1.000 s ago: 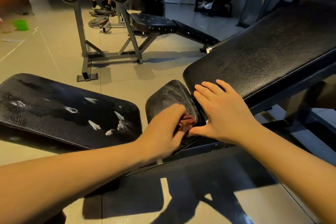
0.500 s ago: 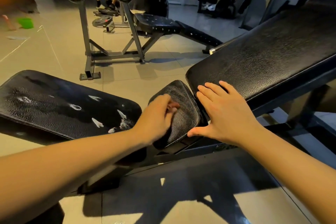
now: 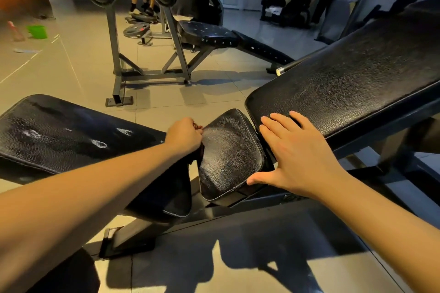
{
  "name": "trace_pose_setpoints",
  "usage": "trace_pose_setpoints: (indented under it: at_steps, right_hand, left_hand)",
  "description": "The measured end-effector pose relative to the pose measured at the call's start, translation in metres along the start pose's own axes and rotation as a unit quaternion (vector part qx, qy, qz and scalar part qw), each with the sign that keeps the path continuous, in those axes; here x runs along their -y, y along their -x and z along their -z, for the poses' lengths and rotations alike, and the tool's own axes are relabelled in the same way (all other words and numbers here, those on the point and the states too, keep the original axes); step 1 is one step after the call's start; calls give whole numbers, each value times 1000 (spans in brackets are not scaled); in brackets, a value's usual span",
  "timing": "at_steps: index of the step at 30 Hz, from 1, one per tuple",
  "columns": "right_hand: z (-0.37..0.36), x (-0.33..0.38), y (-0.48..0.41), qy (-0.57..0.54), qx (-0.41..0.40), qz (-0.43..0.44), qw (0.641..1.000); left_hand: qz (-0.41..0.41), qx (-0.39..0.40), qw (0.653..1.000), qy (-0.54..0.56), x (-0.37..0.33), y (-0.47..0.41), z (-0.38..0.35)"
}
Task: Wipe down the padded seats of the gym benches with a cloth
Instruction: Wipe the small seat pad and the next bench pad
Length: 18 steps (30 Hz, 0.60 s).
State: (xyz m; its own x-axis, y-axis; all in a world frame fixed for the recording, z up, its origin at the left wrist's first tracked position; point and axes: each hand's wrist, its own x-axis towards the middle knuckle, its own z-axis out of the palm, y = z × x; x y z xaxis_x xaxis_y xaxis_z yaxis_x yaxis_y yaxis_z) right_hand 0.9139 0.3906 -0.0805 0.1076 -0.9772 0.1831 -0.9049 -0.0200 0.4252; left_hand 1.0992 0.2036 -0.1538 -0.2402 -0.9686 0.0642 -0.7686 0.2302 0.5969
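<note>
**Head view: cloth point(image 3: 199, 127) at the seat pad's point(image 3: 231, 157) left edge**

The left hand point(image 3: 184, 135) is curled round the reddish cloth, mostly hidden in the fist, touching the pad's far left edge. The pad lies just right of that hand, its long axis running near to far, so the next stroke likely goes rightward. The right hand point(image 3: 294, 156), fingers spread flat, rests on the bench's sloped back pad point(image 3: 345, 88).

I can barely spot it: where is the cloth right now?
In the head view, left of centre, the cloth is bunched in the left hand, at the far left edge of the small seat pad.
</note>
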Motion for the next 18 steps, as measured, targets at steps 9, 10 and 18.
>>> trace_pose_setpoints:
  at_steps: [9, 10, 18]
  right_hand:
    - [-3, 0, 0, 0, -5, 2, 1000]
    - [-2, 0, 0, -2, -4, -1, 1000]
    - [-3, -1, -1, 3, -6, 4, 1000]
  left_hand:
    - [-32, 27, 999, -6, -13, -1, 9]
    - [-11, 28, 999, -25, -6, -5, 11]
    - [-163, 28, 986, -17, -28, 13, 7]
